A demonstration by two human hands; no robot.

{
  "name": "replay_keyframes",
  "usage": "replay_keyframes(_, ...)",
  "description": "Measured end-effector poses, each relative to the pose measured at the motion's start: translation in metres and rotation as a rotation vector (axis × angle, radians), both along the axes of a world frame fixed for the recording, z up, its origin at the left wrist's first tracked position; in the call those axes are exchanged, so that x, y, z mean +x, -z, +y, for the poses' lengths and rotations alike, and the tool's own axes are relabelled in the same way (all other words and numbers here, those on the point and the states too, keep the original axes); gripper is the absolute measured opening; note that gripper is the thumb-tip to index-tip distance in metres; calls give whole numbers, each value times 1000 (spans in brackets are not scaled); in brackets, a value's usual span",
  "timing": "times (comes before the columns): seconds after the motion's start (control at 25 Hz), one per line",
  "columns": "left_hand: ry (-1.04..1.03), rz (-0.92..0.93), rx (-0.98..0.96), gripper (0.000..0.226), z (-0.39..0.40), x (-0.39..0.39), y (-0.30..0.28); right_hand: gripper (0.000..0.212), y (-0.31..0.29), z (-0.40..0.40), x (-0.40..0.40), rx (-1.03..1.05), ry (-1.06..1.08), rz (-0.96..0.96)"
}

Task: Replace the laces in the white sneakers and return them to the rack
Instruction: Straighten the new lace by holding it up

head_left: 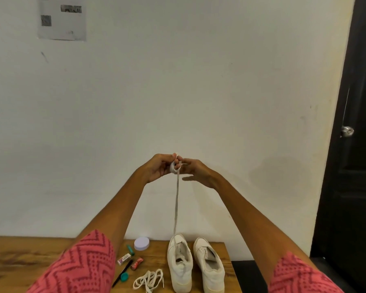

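Both arms are raised well above the table (19, 256). The left hand (159, 167) has its fingers curled round a small coil of white lace (176, 199) — the lace is wound about the fingers there. The right hand (195, 169) sits just beside it, fingertips pinching the lace at the coil, the lower fingers held out nearly straight beneath.

From the hands the lace drops taut and almost straight down to the left sneaker (179, 265), far below them, where it meets the tongue area. Whether it is threaded through an eyelet there cannot be told. The right sneaker (208, 267) stands touching or just beside the left one, below the right forearm. A second, loose lace (149, 279) lies bundled on the table below the left forearm, just beside the left sneaker. No rack is in view.

Judgement: the step in hand is drawing a lace out of the left sneaker and coiling it up; the task is at an early stage.

Recommendations:
- Keep the pull in line with the shoe's opening, so the lace slides and the shoe does not tip or lift.
- Wind evenly on the left fingers, feeding with the right — no slack loops.
- Keep the coil apart from the loose lace, so the two are not confused.

Small items lie below the left forearm: a round lid (141, 243), a black pen (122, 272).
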State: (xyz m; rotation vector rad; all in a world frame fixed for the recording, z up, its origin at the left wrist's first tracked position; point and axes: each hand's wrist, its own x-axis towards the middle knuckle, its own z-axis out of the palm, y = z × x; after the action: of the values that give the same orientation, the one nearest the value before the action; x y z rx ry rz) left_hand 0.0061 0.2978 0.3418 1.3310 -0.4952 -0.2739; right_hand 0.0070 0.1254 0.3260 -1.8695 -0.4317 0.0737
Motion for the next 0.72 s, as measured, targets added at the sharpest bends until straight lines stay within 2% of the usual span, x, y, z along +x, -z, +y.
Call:
replay_keyframes(0.08,-54,-13,-42,20,-3,2,0,37,-7,7,-1,64,-5,-84)
replay_keyframes(0.16,-91,-22,-94,20,-6,2,-1,30,-9,11,-3,38,2,-125)
replay_keyframes(0.32,-230,-77,-195,21,-11,5,-5,18,-3,13,-5,-24,51,-114)
replay_keyframes(0.48,-437,-106,-263,25,-14,11,-5,29,1,17,-12,-156,53,-83)
replay_keyframes(0.6,-585,-247,-96,27,-13,16,3,32,-6,19,-17,-209,29,-85)
replay_keyframes(0.72,-596,-440,139,24,-8,20,13,34,-20,16,-19,-43,18,-81)
